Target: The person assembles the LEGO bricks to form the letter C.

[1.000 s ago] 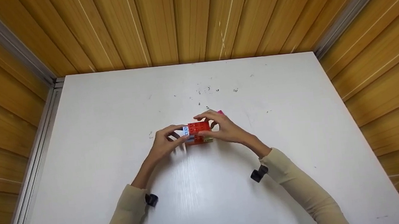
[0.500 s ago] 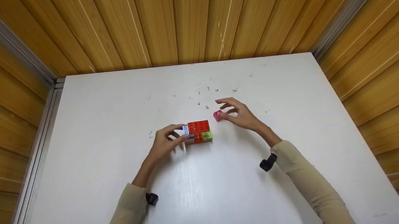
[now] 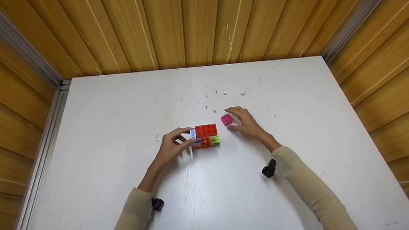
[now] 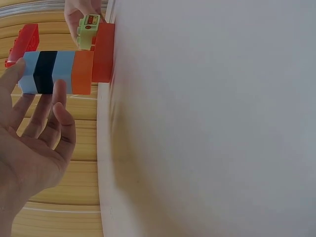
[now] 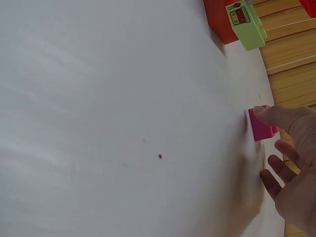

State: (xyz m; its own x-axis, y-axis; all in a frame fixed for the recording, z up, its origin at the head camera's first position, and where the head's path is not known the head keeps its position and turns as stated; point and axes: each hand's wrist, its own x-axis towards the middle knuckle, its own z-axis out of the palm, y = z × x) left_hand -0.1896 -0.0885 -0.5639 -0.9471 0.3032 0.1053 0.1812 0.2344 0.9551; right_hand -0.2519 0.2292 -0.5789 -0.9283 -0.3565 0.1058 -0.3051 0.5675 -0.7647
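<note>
In the head view my left hand (image 3: pixel 170 147) pinches the left end of a toy-brick structure between thumb and fingers. A column of light blue (image 4: pixel 62 69), dark (image 4: pixel 45 72) and orange (image 4: pixel 82 73) bricks carries a long red brick (image 3: pixel 206 130) at the top. Below, a lime green brick (image 3: pixel 215 140) with a printed picture sits on the orange-red base (image 4: pixel 102 52), which stands on the table. To the right lies a small pink brick (image 3: pixel 226 119), studs up. My right hand (image 3: pixel 248 124) spreads thumb and fingers about it; in the right wrist view the thumb overlaps its edge.
The white tabletop (image 3: pixel 115 111) carries scattered dark marks beyond the bricks. Wood-look panels (image 3: pixel 167 25) rise behind and at both sides, with metal rails (image 3: pixel 20 38) in the corners. A black wrist camera (image 3: pixel 269 168) hangs by the right sleeve.
My right hand has left the red brick and moved right to the pink brick, which has turned and shows its studs. My left hand keeps its hold on the structure.
</note>
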